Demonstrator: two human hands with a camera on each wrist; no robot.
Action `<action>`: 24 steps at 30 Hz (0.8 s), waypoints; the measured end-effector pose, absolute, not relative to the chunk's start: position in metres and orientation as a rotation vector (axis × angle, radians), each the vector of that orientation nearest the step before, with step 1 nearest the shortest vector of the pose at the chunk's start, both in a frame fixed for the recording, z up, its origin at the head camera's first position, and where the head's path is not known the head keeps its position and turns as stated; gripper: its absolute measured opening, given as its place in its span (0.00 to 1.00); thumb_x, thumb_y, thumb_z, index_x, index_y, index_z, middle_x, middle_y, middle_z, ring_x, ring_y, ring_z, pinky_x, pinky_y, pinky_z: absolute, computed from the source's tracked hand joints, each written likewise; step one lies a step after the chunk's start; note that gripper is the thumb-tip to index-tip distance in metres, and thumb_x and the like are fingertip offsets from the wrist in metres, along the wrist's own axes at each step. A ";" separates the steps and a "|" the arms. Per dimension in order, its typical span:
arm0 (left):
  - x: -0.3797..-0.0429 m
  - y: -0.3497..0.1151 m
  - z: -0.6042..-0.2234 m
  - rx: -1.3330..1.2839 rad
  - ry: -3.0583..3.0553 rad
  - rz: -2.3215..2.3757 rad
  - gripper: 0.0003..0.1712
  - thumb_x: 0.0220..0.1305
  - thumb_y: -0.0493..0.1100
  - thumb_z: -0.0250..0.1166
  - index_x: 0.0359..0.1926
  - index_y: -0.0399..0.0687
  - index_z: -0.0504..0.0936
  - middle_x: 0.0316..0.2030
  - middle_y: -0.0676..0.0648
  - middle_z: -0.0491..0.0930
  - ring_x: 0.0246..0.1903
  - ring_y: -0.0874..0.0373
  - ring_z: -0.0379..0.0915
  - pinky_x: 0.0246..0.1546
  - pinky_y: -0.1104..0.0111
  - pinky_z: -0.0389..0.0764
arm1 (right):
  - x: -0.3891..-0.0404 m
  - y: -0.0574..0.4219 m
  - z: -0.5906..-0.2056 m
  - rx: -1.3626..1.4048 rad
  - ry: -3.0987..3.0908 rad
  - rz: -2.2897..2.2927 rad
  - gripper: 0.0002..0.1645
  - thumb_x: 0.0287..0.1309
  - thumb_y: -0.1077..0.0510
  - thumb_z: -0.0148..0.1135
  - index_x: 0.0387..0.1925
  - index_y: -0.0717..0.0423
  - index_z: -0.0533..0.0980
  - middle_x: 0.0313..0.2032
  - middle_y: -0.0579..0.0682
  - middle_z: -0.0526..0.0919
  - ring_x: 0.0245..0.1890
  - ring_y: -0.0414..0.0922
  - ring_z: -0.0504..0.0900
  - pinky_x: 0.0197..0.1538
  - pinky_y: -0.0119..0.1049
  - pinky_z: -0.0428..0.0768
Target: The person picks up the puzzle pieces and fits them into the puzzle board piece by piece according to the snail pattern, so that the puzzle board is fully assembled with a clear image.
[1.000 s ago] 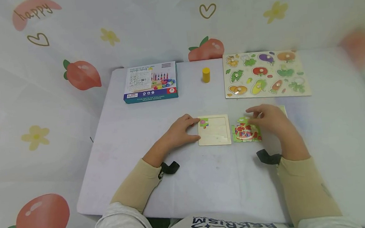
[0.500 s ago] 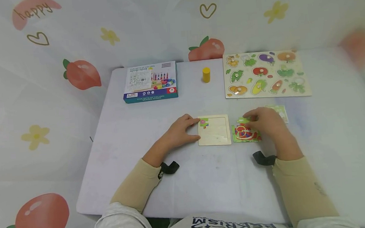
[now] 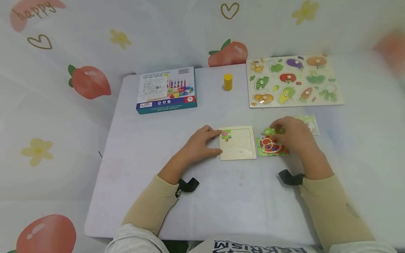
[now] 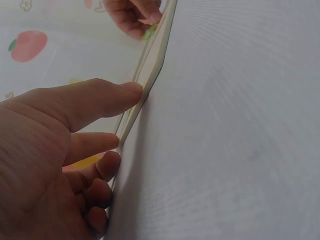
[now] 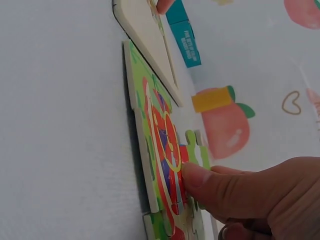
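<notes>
A square wooden puzzle tray [image 3: 240,148] lies before me with one flower-printed jigsaw piece [image 3: 226,134] in its upper left corner. My left hand [image 3: 198,144] rests at the tray's left side; in the left wrist view, the straight thumb [image 4: 112,100] touches its edge. To the right of the tray lie joined jigsaw pieces [image 3: 271,147] with a red spiral picture. My right hand [image 3: 294,133] pinches a green jigsaw piece [image 3: 268,131] at their top edge, its thumb [image 5: 197,175] in front in the right wrist view. The fingers hide part of the pieces.
A light green printed card or board [image 3: 311,124] lies partly behind the right hand. Farther back are a boxed bead set [image 3: 166,90], a yellow cylinder [image 3: 228,82] and a vegetable peg puzzle [image 3: 293,81], near the hanging printed cloth [image 3: 166,26].
My right hand has shifted left and its fingers have come together on the green piece. The left hand has stayed at the tray.
</notes>
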State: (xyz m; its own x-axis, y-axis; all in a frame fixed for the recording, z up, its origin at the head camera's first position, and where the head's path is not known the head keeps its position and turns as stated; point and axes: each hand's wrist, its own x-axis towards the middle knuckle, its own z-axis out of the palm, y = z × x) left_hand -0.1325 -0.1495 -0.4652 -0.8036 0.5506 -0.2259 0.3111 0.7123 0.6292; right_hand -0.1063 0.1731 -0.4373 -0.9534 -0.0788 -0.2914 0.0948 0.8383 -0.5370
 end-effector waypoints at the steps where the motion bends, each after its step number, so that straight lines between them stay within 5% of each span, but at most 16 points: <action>1: -0.133 -0.150 -0.466 0.662 2.517 0.823 0.40 0.62 0.51 0.75 0.73 0.49 0.73 0.48 0.50 0.71 0.44 0.56 0.66 0.45 0.65 0.70 | -0.106 0.173 -0.437 0.019 2.715 -0.815 0.20 0.64 0.59 0.71 0.55 0.62 0.81 0.50 0.61 0.81 0.51 0.59 0.74 0.59 0.59 0.72; 18: -0.132 -0.150 -0.464 0.666 2.509 0.817 0.41 0.63 0.52 0.75 0.74 0.49 0.72 0.48 0.51 0.71 0.44 0.56 0.66 0.45 0.65 0.69 | -0.105 0.179 -0.438 -0.089 2.743 -0.745 0.27 0.62 0.54 0.73 0.59 0.65 0.81 0.53 0.64 0.81 0.56 0.62 0.76 0.60 0.60 0.71; 24: -0.131 -0.150 -0.464 0.685 2.518 0.819 0.40 0.63 0.52 0.74 0.73 0.49 0.72 0.48 0.50 0.71 0.44 0.56 0.66 0.45 0.65 0.69 | -0.099 0.185 -0.427 -0.108 2.815 -0.826 0.25 0.61 0.55 0.73 0.56 0.63 0.82 0.48 0.62 0.82 0.50 0.60 0.76 0.54 0.58 0.73</action>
State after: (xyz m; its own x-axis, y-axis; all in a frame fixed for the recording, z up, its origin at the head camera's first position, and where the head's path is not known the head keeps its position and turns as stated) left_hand -0.1314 -0.1499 -0.4638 -0.7983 0.5607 -0.2198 0.3239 0.7075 0.6281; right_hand -0.0987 0.1851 -0.4273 -0.9762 -0.1272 -0.1754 -0.0124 0.8408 -0.5412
